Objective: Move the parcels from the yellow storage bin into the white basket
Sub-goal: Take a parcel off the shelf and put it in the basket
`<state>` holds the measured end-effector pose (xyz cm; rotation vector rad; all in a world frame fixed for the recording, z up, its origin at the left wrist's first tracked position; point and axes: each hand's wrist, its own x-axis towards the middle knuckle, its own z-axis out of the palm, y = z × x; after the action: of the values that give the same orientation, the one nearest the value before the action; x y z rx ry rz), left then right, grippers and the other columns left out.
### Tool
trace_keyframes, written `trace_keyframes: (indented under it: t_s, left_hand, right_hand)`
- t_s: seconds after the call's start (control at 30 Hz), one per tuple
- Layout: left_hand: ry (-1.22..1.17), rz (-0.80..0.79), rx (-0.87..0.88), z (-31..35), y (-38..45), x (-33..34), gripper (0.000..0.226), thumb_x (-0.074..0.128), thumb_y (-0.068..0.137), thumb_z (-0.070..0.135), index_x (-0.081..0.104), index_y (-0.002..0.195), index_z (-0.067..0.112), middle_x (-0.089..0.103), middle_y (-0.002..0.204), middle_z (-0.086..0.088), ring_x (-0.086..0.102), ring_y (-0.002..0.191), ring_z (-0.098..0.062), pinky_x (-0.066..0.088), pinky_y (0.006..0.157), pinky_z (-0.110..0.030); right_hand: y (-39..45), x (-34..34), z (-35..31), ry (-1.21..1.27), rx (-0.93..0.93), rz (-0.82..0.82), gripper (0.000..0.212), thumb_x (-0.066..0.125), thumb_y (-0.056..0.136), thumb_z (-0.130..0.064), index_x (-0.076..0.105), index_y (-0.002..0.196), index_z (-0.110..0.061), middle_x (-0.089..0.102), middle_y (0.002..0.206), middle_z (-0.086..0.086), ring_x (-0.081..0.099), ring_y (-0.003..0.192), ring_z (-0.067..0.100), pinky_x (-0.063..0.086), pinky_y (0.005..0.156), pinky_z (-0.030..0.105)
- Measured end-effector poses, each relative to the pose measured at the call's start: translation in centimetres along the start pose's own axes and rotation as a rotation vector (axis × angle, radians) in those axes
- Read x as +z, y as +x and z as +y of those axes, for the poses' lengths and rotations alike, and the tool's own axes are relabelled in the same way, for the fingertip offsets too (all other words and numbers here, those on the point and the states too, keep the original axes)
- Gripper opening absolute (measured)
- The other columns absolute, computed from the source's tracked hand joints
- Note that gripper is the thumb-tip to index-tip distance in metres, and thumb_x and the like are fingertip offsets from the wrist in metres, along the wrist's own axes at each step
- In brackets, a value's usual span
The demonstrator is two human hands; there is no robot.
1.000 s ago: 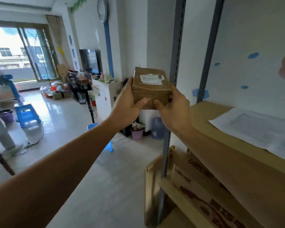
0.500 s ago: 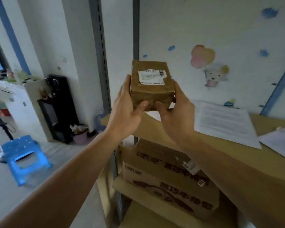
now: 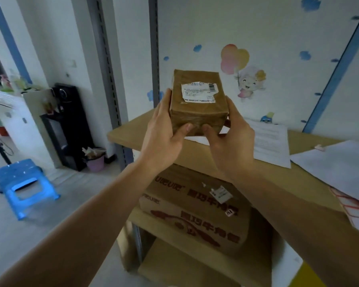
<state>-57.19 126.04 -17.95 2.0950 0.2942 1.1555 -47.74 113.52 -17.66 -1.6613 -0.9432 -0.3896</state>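
Wooden shelf [image 3: 216, 154] fills the frame, and above its front edge both arms stretch forward with 1 brown parcel [image 3: 197, 100] held up between them. Left hand [image 3: 164, 131] and right hand [image 3: 232, 139] clamp its sides, thumbs curled under the near face.

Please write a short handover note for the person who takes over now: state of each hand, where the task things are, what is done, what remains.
Left hand: grips the left side of the brown parcel, thumb on its front face.
Right hand: grips the right side, thumb on the front too.
Parcel: held in the air over the wooden shelf, its label facing up, above the sheets of paper.
Yellow storage bin and white basket: not in view.
Done: this parcel is in hand.
Left: carry it to the basket and place it; how many parcels remain cannot be told.
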Motion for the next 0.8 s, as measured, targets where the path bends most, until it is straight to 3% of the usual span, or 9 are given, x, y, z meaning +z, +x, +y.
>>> trace_keyframes:
  t_s: [0.13,0.33,0.53,0.67,0.8]
  left_hand:
    - [0.007,-0.031,0.022,-1.2,-1.6,-1.5,0.085,0.072,0.091,0.019,0.022,0.16,0.02,0.052,0.149,0.002,0.047,0.14,-0.011,0.04,0.117,-0.044]
    - [-0.023,-0.012,0.05,-3.2,-5.2,-1.5,0.087,0.068,0.09,0.032,0.02,0.161,0.018,0.049,0.153,0.0,0.044,0.144,-0.016,0.039,0.117,-0.048]
    - [-0.072,0.052,0.076,-6.2,-11.0,1.9,0.085,0.067,0.093,0.031,0.019,0.159,0.008,0.048,0.153,-0.005,0.044,0.144,-0.017,0.038,0.118,-0.046]
    - [-0.173,0.143,0.13,-9.4,-15.6,4.8,0.074,0.066,0.094,0.017,0.026,0.149,-0.013,0.057,0.139,-0.016,0.055,0.132,-0.025,0.045,0.11,-0.049]
    - [-0.202,0.206,0.184,-11.1,-18.7,6.3,0.067,0.065,0.096,0.009,0.027,0.143,-0.021,0.059,0.131,-0.018,0.059,0.125,-0.026,0.048,0.107,-0.048]
  right_hand:
    - [-2.5,0.6,-0.7,0.005,-0.001,0.033,0.059,0.077,0.088,-0.013,0.054,0.141,-0.026,0.069,0.115,-0.019,0.064,0.099,-0.003,0.052,0.081,0.008]
    - [-6.3,1.5,-0.2,-0.04,-0.026,0.057,0.064,0.076,0.09,-0.018,0.048,0.148,-0.019,0.07,0.123,-0.009,0.065,0.104,0.003,0.049,0.076,0.004]
    - [-11.9,1.9,4.6,-0.06,-0.082,0.059,0.071,0.073,0.093,-0.024,0.039,0.154,-0.014,0.067,0.131,-0.006,0.065,0.115,0.008,0.059,0.09,0.037]
    - [-16.1,3.1,7.8,-0.014,-0.187,0.119,0.068,0.068,0.095,-0.012,0.035,0.154,-0.009,0.062,0.139,0.003,0.061,0.125,0.016,0.055,0.098,0.04]
    - [-19.5,4.4,9.8,0.029,-0.274,0.17,0.066,0.066,0.094,-0.004,0.034,0.151,0.005,0.054,0.146,0.015,0.054,0.133,0.025,0.05,0.103,0.046]
